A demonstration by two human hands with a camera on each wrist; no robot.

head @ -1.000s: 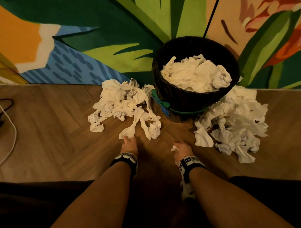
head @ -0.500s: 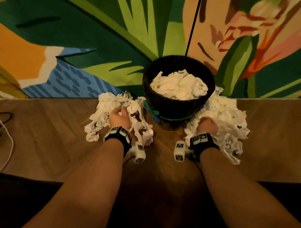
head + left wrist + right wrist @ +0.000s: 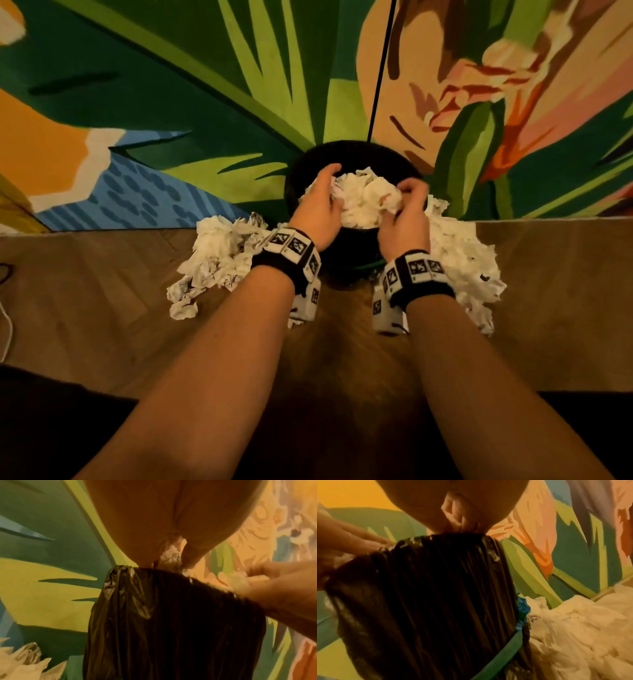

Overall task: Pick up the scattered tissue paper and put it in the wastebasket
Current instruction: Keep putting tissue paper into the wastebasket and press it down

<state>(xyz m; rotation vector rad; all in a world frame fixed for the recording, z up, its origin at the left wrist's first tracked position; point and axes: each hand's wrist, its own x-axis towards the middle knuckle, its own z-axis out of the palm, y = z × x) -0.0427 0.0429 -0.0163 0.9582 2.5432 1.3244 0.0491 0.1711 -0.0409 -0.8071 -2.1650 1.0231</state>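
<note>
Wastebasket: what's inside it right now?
The wastebasket holds crumpled tissue paper heaped to the rim, gripped by the left hand and right hand. Anything beneath is hidden.

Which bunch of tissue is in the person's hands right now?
The bunch over the wastebasket: the tissue gripped between left hand and right hand. The left pile and right pile lie untouched on the floor.

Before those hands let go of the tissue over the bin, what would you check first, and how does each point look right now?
1. Left hand grips crumpled white tissue: ok.
2. Right hand grips it too: ok.
3. Tissue held above the round black-lined wastebasket: ok.
4. Room left inside the wastebasket: cannot tell, hands hide it.
5. Floor cleared of tissue: not ok; left pile and right pile remain.
</note>
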